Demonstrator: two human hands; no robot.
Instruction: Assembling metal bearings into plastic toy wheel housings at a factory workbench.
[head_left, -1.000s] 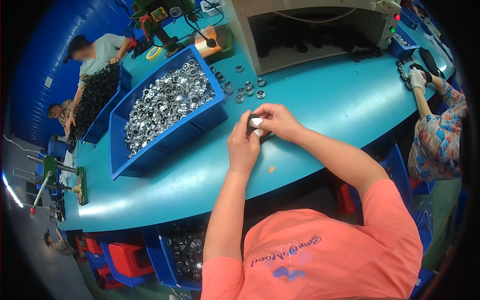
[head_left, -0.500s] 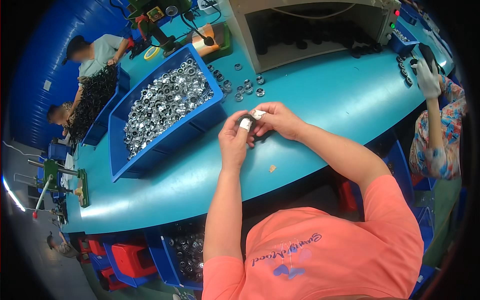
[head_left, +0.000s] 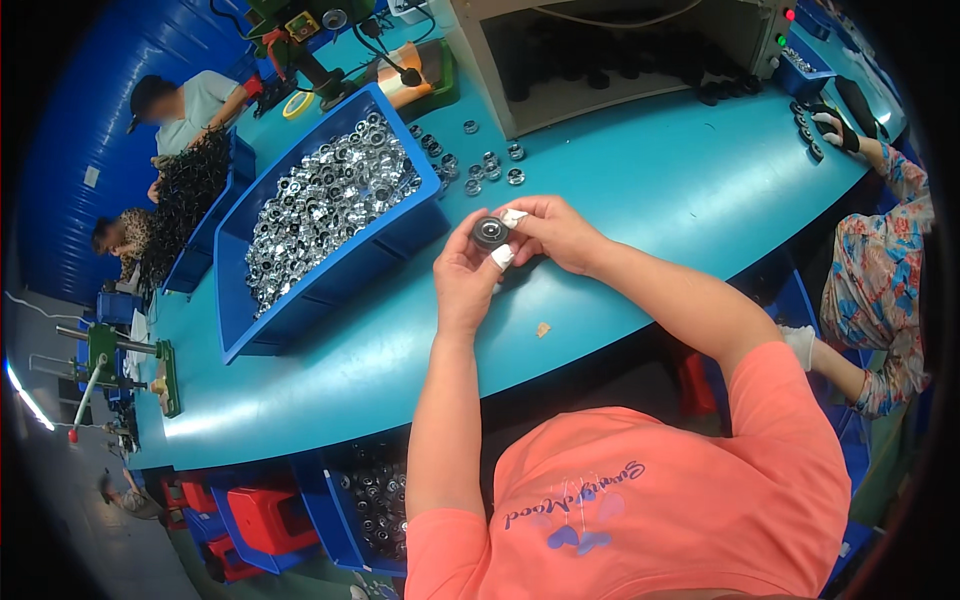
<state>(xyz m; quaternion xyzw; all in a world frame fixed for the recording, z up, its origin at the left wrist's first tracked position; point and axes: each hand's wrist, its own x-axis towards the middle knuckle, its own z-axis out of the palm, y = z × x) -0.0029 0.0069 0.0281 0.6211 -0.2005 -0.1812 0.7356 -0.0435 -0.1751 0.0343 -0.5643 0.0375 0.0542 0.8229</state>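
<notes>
Over the table, between my two hands, is a small round black wheel with a silver centre (head_left: pixel 490 232), its face turned up. My left hand (head_left: pixel 464 282) is closed around its left and lower side, the white-wrapped thumb beside its lower right edge. On its right side my right hand (head_left: pixel 556 234) grips with the fingers, and a white wrap shows on one fingertip. To the left stands a blue bin (head_left: pixel 345 268) heaped with shiny silver hubs (head_left: pixel 325 190). Several loose silver hubs (head_left: pixel 490 166) lie on the table just beyond my hands.
A pale metal cabinet (head_left: pixel 488 65) with black rings inside stands at the back. At right, a co-worker's gloved hand (head_left: pixel 835 130) is beside a row of black wheels (head_left: pixel 807 135). A green hand press (head_left: pixel 165 380) stands far left; a brown scrap (head_left: pixel 542 329) lies near the front edge.
My left thumb has come off the top of the black wheel and down its side, and the silver centre now shows. The co-worker's arms at right have moved.
</notes>
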